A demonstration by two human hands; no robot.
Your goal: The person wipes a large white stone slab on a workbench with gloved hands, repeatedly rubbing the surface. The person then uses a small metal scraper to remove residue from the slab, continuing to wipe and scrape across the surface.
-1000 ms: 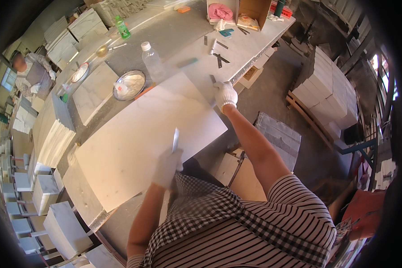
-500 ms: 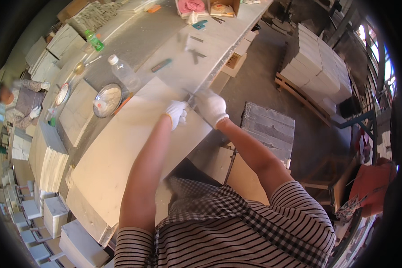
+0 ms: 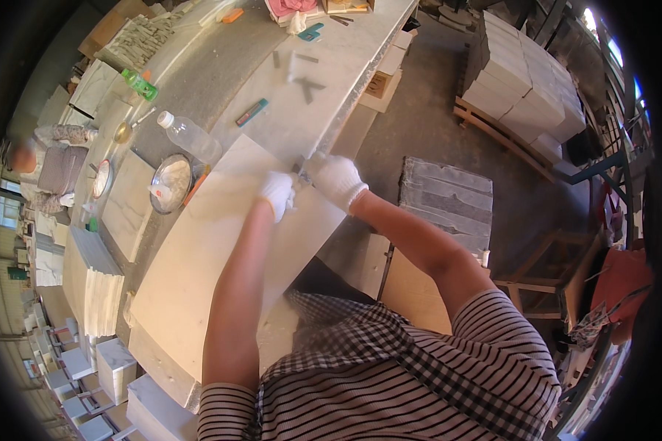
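A large pale slab (image 3: 206,242) lies at an angle on the workbench in front of me. Over its far right part is my left hand (image 3: 277,192), white-gloved, its fingers curled in; whatever they may hold is hidden. Close by, at the slab's right corner, my gloved right hand (image 3: 336,181) is closed round a small grey tool (image 3: 299,166). Only the tool's flat, metal-looking end shows, so its kind is unclear. Beyond the slab, a teal-handled cutter (image 3: 251,112) rests on the bench, with blurred dark strips (image 3: 310,90) farther off.
Left of the slab are a bowl of white paste (image 3: 172,181), a clear bottle (image 3: 191,136), a green bottle (image 3: 139,84) and stacked tiles (image 3: 95,283). Another person (image 3: 55,169) is at far left. A grey block stack (image 3: 446,200) and a loaded pallet (image 3: 518,77) stand right.
The view has shifted, so the bench items appear farther left. My right hand has moved slightly lower and left along the slab's edge; my left hand stays close to it.
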